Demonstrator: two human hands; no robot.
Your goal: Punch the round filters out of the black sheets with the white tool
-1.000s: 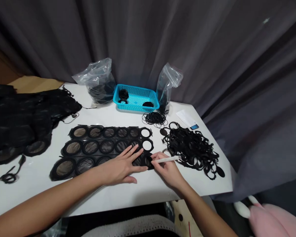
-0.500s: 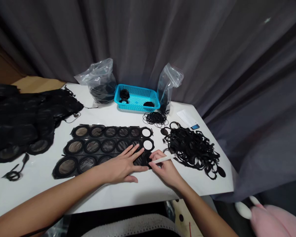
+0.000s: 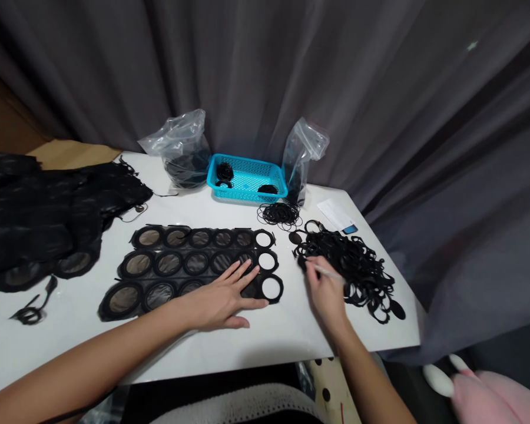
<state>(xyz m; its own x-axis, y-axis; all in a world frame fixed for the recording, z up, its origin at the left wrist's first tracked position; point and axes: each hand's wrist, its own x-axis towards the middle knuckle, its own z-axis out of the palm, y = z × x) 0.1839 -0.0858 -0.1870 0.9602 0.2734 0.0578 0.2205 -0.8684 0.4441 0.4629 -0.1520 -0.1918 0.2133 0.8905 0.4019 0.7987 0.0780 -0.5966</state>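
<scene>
A black sheet (image 3: 176, 265) with rows of round rings lies flat on the white table (image 3: 265, 335); three holes at its right end are punched through and show white. My left hand (image 3: 225, 297) lies flat and open on the sheet's right part, fingers spread. My right hand (image 3: 324, 288) is closed on a thin white stick-like tool (image 3: 329, 272), at the left edge of a heap of black rings and scraps (image 3: 353, 268). Whether the fingers also pinch a black piece I cannot make out.
A blue basket (image 3: 247, 176) stands at the back between two clear plastic bags (image 3: 183, 150) (image 3: 302, 153). Thin black loops (image 3: 279, 213) lie in front of it. More black sheets (image 3: 39, 218) are piled at the left. A white card (image 3: 335, 214) lies at the right.
My right hand has moved from the sheet's lower right ring over to the scrap heap with the tool. That ring's hole now shows white. My left hand has stayed put.
</scene>
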